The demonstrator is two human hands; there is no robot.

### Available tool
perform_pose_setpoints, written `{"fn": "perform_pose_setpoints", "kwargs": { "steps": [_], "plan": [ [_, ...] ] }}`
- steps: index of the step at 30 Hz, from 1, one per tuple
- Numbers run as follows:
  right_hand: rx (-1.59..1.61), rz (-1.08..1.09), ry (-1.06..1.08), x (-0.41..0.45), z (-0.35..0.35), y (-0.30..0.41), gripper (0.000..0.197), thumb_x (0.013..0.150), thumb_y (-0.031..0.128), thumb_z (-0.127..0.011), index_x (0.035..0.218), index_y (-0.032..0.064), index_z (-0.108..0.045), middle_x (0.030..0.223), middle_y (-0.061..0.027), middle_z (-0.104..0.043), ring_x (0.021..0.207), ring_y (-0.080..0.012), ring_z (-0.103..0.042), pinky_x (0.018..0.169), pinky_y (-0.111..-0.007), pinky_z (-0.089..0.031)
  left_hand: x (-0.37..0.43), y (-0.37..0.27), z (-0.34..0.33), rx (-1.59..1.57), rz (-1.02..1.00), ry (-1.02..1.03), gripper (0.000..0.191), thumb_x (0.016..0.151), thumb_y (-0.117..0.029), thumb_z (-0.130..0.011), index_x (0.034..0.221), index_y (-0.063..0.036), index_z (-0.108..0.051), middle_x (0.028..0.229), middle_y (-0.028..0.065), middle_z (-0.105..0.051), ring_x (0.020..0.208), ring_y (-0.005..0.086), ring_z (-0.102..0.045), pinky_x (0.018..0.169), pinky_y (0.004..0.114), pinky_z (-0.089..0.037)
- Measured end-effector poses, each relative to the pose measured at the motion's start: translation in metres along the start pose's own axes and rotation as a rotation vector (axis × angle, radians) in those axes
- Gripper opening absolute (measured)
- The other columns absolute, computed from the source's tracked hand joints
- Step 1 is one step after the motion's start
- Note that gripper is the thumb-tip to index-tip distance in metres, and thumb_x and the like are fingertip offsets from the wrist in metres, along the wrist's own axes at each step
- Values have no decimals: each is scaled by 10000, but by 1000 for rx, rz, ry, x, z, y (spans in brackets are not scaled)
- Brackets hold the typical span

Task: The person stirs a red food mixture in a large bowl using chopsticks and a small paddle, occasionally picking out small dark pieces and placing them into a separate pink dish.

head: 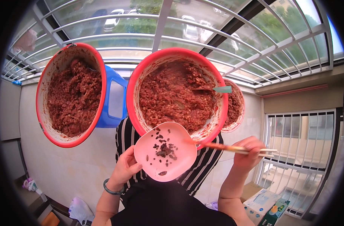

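My left hand grips the left edge of a shallow pink dish above my lap. Dark seed-like bits and dried pods lie in the dish. In my right hand are chopsticks, their reddened, blurred tips at the dish's right side. Just beyond, overlapped by the dish, is a large red-rimmed basin of coarse red chopped mash. A utensil with a green handle is stuck in the mash, and a dry leaf-like piece lies on top.
Another red-rimmed basin of darker mash sits left, by a blue plastic stool. A smaller basin is partly hidden at right. White window bars run along the far side. Cartons stand lower right; a plastic bag lies lower left.
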State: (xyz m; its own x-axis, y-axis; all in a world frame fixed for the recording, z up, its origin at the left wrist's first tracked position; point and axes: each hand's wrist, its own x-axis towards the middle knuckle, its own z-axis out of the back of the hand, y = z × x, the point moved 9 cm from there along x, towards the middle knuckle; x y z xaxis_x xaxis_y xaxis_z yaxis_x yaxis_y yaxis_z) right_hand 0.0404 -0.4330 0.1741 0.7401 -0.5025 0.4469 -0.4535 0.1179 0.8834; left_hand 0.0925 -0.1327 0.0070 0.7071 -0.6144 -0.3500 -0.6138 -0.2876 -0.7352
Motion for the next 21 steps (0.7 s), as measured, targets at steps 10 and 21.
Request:
{"fn": "perform_pose_setpoints", "kwargs": {
  "steps": [10,21],
  "plan": [
    [-416,-85,-764,4,238,-76,216,863,158,-581,894,-55,-595,838,-124,-616,695,-188,-627,627,-284,-563,-8,-10,5,-5,-60,-149,698,686,-317,-750,1190,31,-416,1122,88,-533,1021,176,-539,861,316,-451],
    [-468,-539,-1069,-140,350,-222,232,861,216,-582,839,-13,-616,717,-83,-627,558,-131,-616,468,-209,-505,-17,-17,2,64,-91,-237,654,699,-342,-726,1151,25,-427,1055,82,-528,956,169,-537,829,306,-451]
  ]
}}
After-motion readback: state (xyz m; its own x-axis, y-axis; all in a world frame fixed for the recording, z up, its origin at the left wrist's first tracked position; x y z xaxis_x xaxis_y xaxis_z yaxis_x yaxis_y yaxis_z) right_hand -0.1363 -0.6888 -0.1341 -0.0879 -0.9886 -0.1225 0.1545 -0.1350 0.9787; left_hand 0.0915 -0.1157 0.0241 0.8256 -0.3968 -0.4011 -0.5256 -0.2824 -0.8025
